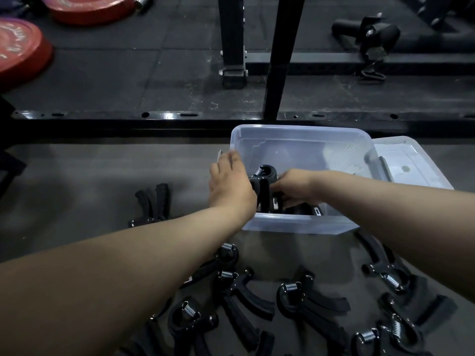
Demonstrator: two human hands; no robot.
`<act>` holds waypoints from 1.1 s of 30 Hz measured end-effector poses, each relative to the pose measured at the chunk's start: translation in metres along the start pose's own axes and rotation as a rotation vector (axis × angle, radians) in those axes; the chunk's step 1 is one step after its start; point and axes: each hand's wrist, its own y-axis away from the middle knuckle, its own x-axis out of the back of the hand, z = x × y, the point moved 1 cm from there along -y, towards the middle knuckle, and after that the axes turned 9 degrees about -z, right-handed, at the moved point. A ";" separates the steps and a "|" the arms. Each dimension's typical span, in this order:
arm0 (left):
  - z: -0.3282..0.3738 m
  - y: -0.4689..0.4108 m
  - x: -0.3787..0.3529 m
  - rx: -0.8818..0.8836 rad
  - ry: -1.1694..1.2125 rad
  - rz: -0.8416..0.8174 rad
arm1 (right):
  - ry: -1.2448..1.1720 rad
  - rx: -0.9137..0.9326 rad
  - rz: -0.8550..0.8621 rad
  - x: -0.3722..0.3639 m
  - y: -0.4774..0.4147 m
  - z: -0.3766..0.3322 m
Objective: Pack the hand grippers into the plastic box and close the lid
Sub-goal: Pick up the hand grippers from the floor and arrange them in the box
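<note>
No legible writing: the red plates (23, 47) far left carry white lettering, too blurred to read. Small white tags on grippers inside the box, also unreadable.

Clear plastic box (303, 224) sits open on the floor, centre, just near of a black steel rail (154, 116). Contents: a few black hand grippers along its near wall; far half shows bare bottom. Lid (411, 163) lies flat, right of the box, touching or partly tucked behind it, can't tell which.

Left hand (230, 183) is over the box's left wall, fingers curled round the handles of an upright gripper (264, 176), spring end up. Right hand (293, 187) reaches into the box from the right, fingers on the same gripper or ones next to it; whether it is clenched on anything, can't tell.

Loose grippers (308, 301) still on the floor: a scattered batch near side of the box, under both forearms, plus one pair (151, 204) left of the box.
</note>
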 end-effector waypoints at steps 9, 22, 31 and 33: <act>0.002 0.003 0.001 -0.001 0.001 -0.015 | 0.742 -0.260 0.219 0.046 0.018 0.027; 0.002 0.003 0.002 0.000 -0.004 -0.018 | 0.750 -0.171 0.259 0.028 0.002 0.039; 0.003 0.003 0.003 0.003 -0.016 -0.023 | 0.654 -0.009 0.010 -0.020 -0.003 0.004; 0.003 0.003 0.004 0.006 -0.011 -0.038 | 0.684 0.048 0.018 -0.027 -0.002 0.001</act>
